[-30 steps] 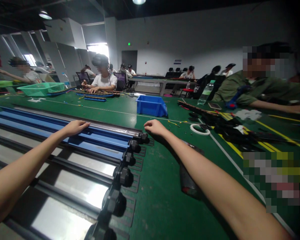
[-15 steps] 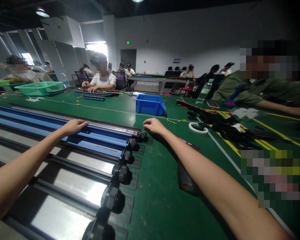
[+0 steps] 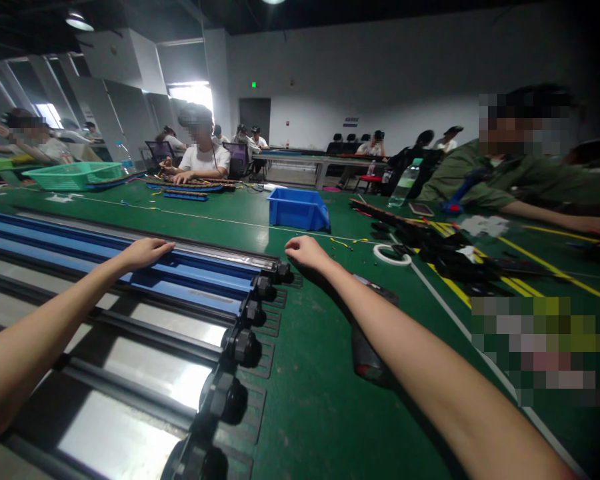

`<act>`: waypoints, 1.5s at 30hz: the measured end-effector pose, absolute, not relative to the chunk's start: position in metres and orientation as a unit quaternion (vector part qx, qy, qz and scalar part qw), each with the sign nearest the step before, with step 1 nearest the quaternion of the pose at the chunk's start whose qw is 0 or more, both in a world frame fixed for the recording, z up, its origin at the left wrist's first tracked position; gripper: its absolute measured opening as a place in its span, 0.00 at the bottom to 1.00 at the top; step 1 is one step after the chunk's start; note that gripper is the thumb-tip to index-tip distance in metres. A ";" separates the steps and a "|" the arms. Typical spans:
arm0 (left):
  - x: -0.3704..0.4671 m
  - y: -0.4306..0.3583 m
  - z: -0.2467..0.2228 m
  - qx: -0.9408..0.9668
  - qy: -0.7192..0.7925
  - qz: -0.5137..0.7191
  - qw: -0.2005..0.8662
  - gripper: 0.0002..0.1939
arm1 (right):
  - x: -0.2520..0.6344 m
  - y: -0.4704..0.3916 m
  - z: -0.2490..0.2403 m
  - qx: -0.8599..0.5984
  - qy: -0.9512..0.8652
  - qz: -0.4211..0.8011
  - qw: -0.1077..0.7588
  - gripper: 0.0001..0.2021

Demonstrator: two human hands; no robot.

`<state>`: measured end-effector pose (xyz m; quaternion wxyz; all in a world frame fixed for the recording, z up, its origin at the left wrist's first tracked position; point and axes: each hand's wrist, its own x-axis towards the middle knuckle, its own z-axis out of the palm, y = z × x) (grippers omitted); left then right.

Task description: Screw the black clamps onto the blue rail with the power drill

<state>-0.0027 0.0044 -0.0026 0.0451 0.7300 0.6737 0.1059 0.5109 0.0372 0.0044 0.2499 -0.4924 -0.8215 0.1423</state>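
Several long metal profiles lie side by side on the green table, some silver and some with blue film. Black cable glands and slotted black end plates line their right ends. My left hand rests on the blue profile near the far side, fingers stretched out. Just beyond the end of the farthest profile is my right hand, its fingers curled together beside the last cable gland. Whatever lies between those fingertips is hidden or too small to see.
A blue bin stands beyond my hands. Under my right forearm lies a dark object, partly hidden. A white tape ring, black parts and a bottle are to the right. Co-workers sit around; a green basket is far left.
The view has shifted slightly, so the surroundings sit a little further left. Both hands keep nearly the same places on and beside the profiles.
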 end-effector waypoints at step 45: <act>0.182 -0.045 0.060 0.865 0.447 0.200 -0.112 0.18 | 0.619 -0.118 0.035 -0.685 -0.727 0.013 0.040 0.29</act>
